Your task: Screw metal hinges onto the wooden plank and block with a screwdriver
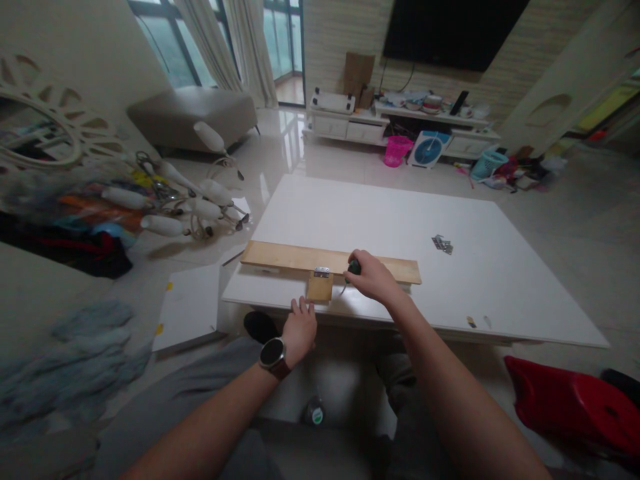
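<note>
A long wooden board [285,256] lies across the near part of a white tabletop [370,207]. A metal hinge [321,272] joins or lies over its front edge and a small square wood piece [320,289]. My right hand [374,276] is wrapped round the dark green handle of a screwdriver [354,267], whose shaft slants down to the right of the small piece. At the near table edge, my left hand [301,325] has its fingers stretched out flat, their tips beside the small piece's lower left corner; whether they touch it I cannot tell.
Several metal hinges [443,245] lie in a pile on the table's right side. Small bits [471,322] sit near the front edge. A red stool [575,400] is at right, a white panel [187,307] at left, a lamp [200,207] on the floor beyond it.
</note>
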`<state>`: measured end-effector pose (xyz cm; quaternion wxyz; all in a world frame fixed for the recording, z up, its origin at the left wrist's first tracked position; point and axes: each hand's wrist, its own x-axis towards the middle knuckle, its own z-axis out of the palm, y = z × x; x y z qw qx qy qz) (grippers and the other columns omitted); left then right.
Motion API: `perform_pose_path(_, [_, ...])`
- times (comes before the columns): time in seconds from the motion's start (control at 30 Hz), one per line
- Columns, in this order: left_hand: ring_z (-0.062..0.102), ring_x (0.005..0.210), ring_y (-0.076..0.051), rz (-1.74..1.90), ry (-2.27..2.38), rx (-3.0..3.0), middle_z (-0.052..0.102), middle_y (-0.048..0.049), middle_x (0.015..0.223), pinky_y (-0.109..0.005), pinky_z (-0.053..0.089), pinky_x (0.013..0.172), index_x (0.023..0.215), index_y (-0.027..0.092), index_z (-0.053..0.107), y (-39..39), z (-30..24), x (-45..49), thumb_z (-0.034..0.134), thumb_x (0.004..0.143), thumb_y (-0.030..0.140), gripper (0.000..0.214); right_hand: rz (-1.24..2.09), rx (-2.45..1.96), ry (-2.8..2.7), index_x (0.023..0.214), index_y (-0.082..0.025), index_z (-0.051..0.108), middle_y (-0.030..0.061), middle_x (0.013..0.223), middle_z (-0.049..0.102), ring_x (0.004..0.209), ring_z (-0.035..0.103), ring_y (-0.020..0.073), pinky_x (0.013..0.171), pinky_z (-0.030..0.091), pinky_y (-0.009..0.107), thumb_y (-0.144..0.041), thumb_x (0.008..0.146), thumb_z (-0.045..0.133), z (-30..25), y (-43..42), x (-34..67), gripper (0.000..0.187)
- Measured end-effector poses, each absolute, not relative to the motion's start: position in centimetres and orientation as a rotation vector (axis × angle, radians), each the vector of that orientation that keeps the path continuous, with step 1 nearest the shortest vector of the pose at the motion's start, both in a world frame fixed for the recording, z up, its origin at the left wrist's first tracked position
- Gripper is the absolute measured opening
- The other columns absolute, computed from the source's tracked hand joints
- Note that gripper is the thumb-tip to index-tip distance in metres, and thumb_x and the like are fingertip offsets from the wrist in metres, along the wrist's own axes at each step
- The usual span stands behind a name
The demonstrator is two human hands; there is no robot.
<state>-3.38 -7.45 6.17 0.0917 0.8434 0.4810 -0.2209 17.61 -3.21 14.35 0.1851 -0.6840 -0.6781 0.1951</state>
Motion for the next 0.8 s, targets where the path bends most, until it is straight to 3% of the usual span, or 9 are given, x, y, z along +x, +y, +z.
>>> perform_pose_path(0.8, [0.039, 0.155, -0.05, -0.64, 1.446, 2.515, 0.033, -0.0359, 0.167, -0.05, 0.055, 0.11, 0.163, 0.003, 0.042, -7.47, 6.18, -3.38, 0.083, 0.086, 0.024, 0.09, 0.556, -1.908, -1.921, 0.101, -0.025, 0.059, 0.0071, 0.106, 0.07, 0.097, 0.065, 0.0242, 0.081, 0.047, 0.034, -0.028, 0.087, 0.064, 14.25, -3.1, 17.52, 0.015])
